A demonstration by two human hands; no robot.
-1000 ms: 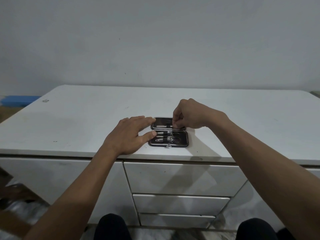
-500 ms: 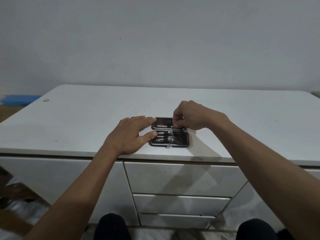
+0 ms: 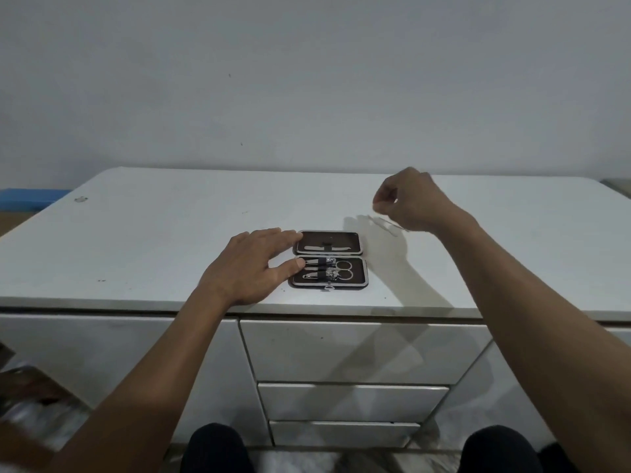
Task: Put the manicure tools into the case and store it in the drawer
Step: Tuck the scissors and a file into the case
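Observation:
The manicure case [image 3: 329,259] lies open and flat on the white counter [image 3: 153,240] near its front edge. Its far half holds a thin file under a strap. Its near half holds small scissors [image 3: 343,269], clippers and other tools. My left hand [image 3: 252,268] rests flat on the counter, fingertips touching the case's left edge. My right hand [image 3: 409,201] hovers to the right of the case, fingers curled with nothing visible between them. Just below it a thin metal tool [image 3: 387,222] lies loose on the counter. The top drawer [image 3: 365,349] under the case is closed.
Two more closed drawers [image 3: 351,402] sit beneath the top one, with a cabinet door [image 3: 119,363] to the left. A small speck [image 3: 81,199] lies at the counter's far left corner. A blue object [image 3: 30,196] shows beyond the left edge. My knees are below.
My right hand has left the far half of the case and moved up and to the right, over the loose metal tool. My left hand and the case stay put.

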